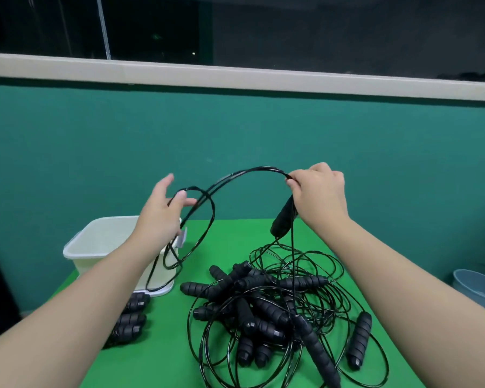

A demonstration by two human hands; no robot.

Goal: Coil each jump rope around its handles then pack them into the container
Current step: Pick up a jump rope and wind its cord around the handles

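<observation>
My right hand pinches a black jump rope cord that arches leftward above the table, with a black handle hanging just below that hand. My left hand is raised with fingers spread, and a loop of the same cord drapes over its fingers and falls beside the white container. A tangled pile of black ropes and ribbed handles lies on the green table. Under my left forearm lie coiled ropes.
The white container stands open at the table's back left corner. A blue bin sits on the floor to the right. A teal wall and a window sill run behind the table. One loose handle lies at the pile's right edge.
</observation>
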